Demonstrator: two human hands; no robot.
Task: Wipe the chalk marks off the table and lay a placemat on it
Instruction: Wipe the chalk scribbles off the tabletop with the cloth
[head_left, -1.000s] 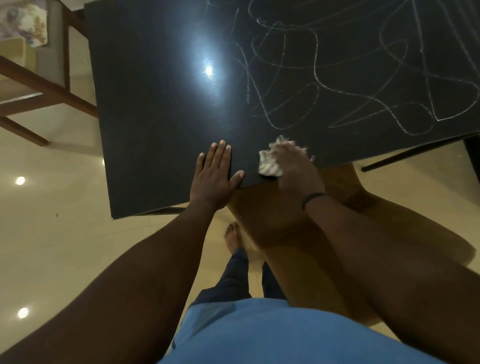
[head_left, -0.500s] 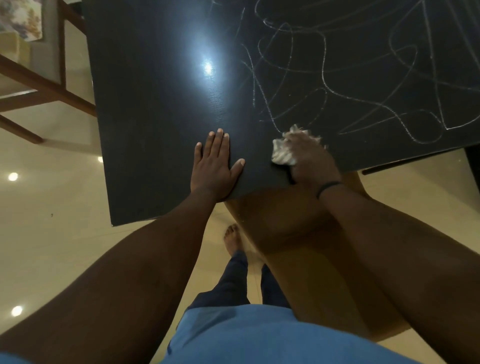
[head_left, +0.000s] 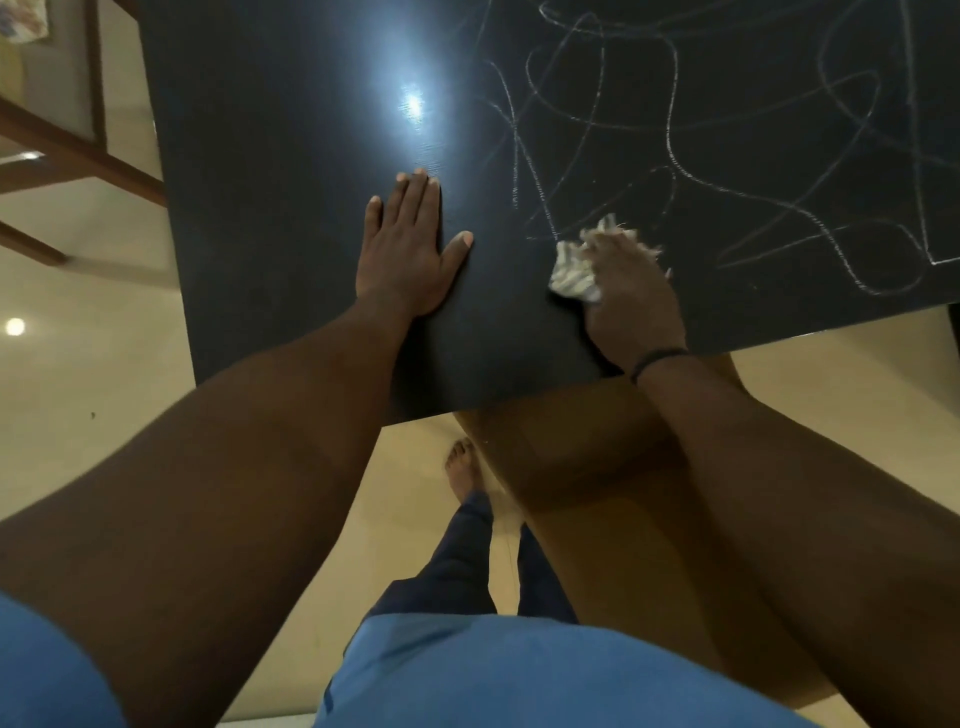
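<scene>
A dark table (head_left: 270, 218) fills the upper part of the view. White chalk marks (head_left: 737, 171) loop across its right half; the left half is bare and shiny. My left hand (head_left: 405, 254) lies flat on the table near its front edge, fingers together and thumb out. My right hand (head_left: 631, 301) presses a crumpled white striped cloth (head_left: 574, 273) onto the table at the lower edge of the scribbles. No placemat is in view.
A brown wooden chair (head_left: 597, 467) stands under the table's front edge, right by my legs. A wooden frame (head_left: 78, 150) stands at the far left. The floor is pale glossy tile (head_left: 88, 374).
My right hand has slid the cloth to the right and farther onto the table, toward the scribbles. The left hand stays flat in place.
</scene>
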